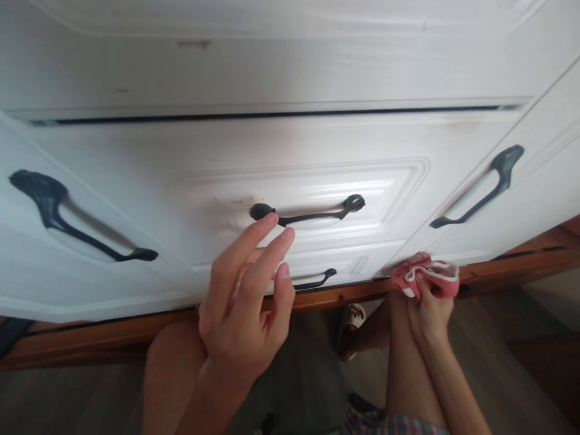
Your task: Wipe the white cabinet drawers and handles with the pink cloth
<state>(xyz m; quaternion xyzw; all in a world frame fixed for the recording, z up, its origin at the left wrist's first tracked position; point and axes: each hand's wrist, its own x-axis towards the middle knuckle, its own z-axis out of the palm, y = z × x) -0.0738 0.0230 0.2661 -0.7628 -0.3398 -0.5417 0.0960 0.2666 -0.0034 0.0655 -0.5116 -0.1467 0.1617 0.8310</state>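
My left hand (249, 296) is raised in front of a white drawer (308, 145). Its fingers are apart and bent, and nothing is in them. The index fingertip is at the left end of the drawer's dark handle (312, 216); whether it touches, I cannot tell. Lower on the right, my right hand (432, 311) grips a bunched pink cloth (426, 277) with white edging, above my right knee and close to the base of the cabinet front.
Dark handles sit on the left door (81, 220) and the right door (484, 190). A lower drawer handle (317, 280) is partly behind my left hand. A brown wooden plinth (149, 335) runs along the bottom, above a grey floor (312, 362). A light slipper (353, 317) is on my foot.
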